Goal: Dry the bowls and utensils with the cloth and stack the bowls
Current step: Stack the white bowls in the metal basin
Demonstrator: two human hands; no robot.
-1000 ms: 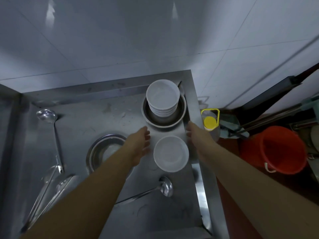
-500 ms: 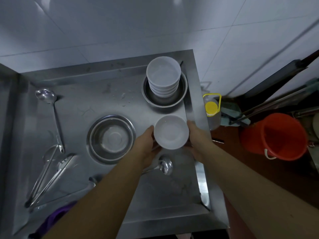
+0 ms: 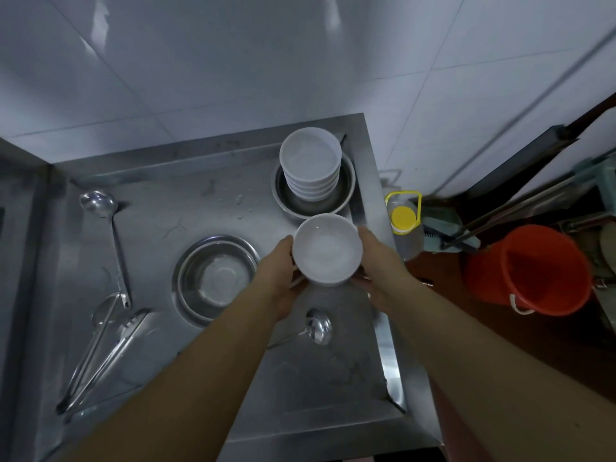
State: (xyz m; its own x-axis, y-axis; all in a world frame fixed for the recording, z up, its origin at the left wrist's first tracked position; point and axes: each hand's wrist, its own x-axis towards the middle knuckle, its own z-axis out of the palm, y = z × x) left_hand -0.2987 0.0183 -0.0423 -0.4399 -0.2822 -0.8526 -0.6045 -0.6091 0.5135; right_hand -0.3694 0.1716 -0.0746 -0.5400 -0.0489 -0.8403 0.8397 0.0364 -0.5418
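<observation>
**White bowl lifted in both hands over the steel counter**

The steel counter (image 3: 213, 208) fills the left and centre of the view, with a tiled wall at 12 o'clock and an orange bucket (image 3: 530, 268) on the floor at 3 o'clock. On the counter, an empty steel basin (image 3: 215, 276) sits just left of centre. At 12 o'clock from the hands, a stack of white bowls (image 3: 311, 163) stands inside a second steel basin (image 3: 346, 191). A ladle (image 3: 100, 208) lies at 9 o'clock, tongs (image 3: 100, 355) at 8 o'clock, and a smaller ladle (image 3: 318, 326) at 6 o'clock below the hands.

The single white bowl (image 3: 327, 250) is at the centre, upright, cradled between the left hand (image 3: 283, 278) at its 9 o'clock side and the right hand (image 3: 380, 265) at its 3 o'clock side. Both hands grasp it, fingers wrapped around the wall and under the base.

It looks like rigid ceramic or melamine: light enough for one hand, but probably wet, so likely slippery, and it may chip if knocked against the steel. Holding it at the rim and underside, as now, seems safest.

No cloth is in view. The fingertips are hidden beneath the bowl, the exact number of stacked bowls is hard to count, and whether the bowl's inside is wet cannot be told.
</observation>
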